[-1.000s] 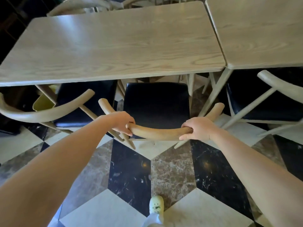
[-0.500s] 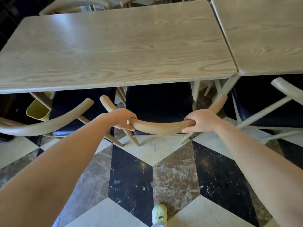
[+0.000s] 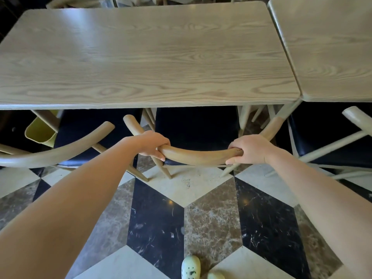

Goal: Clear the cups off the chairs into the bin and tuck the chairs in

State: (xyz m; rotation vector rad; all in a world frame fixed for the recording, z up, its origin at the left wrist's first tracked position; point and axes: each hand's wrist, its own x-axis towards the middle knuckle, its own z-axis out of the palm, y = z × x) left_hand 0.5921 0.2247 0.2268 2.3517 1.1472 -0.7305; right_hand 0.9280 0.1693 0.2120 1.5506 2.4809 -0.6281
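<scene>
A wooden chair with a curved back rail (image 3: 198, 157) and a black seat (image 3: 196, 127) stands partly under the light wood table (image 3: 141, 57). My left hand (image 3: 154, 144) grips the rail on its left side. My right hand (image 3: 248, 149) grips it on the right. Most of the seat is under the table top. No cup shows on this seat. A yellow bin (image 3: 41, 130) stands under the table at the far left, partly hidden by a table leg.
A second chair (image 3: 58, 156) with a black seat stands to the left, close to the bin. A pale chair (image 3: 332, 141) sits under the neighbouring table (image 3: 330, 47) on the right. The floor is patterned marble tile (image 3: 213, 224). My shoe (image 3: 190, 268) shows at the bottom.
The chair has slid forward under the table with both hands on its back rail, so less of the black seat shows. I have stepped closer to the table.
</scene>
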